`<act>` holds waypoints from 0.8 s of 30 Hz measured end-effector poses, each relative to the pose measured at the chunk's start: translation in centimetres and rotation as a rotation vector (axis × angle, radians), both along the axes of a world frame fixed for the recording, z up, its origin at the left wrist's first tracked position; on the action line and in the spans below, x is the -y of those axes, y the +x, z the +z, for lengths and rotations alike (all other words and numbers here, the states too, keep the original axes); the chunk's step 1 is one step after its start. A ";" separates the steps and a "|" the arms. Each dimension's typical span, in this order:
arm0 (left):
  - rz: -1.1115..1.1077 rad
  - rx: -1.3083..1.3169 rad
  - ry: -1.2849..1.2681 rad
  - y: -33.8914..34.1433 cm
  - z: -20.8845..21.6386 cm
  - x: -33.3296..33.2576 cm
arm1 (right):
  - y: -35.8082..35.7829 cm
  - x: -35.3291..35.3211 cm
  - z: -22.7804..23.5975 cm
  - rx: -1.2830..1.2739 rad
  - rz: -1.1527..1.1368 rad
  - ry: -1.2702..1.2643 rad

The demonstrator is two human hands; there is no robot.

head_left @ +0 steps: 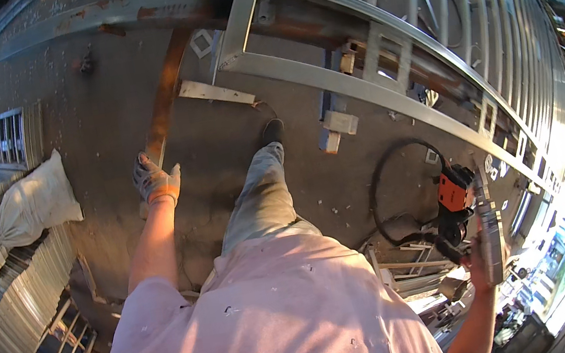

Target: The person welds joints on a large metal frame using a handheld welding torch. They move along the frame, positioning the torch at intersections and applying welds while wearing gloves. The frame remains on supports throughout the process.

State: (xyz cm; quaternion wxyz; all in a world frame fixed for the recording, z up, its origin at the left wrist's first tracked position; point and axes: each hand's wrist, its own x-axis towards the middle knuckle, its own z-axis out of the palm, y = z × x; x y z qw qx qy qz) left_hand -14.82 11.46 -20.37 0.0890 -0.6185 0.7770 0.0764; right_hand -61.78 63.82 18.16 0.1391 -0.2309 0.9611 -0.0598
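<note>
My left hand wears a grey glove with an orange cuff. Its thumb stands apart from the fingers, and I see nothing held in it. Just beyond it runs a rusty brown metal bar; whether they touch is unclear. At the far right my right hand is partly hidden against a long, grey, ridged metal piece, with its fingers around the lower part. Beside that piece is an orange and black machine with a thick black hose or cable looping to its left.
A large metal frame with bars spans the upper right. My foot is near a pale metal strip and small blocks. At left, a white sack rests against corrugated metal sheets. Scraps lie on the floor.
</note>
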 end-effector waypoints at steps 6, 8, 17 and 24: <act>-0.019 0.098 -0.078 1.4 -0.7 -0.6 | -0.4 8.7 -4.6 0.434 -0.256 -0.012; 0.004 0.113 -0.080 1.3 -0.5 -0.9 | -0.2 10.2 -5.1 0.582 -0.417 -0.133; -0.021 0.102 -0.141 1.6 -0.5 -1.6 | -2.1 14.8 -5.4 0.776 -0.377 -0.253; -0.006 0.039 -0.173 1.7 -0.7 -1.8 | -4.7 19.8 -3.8 0.704 -0.165 -0.012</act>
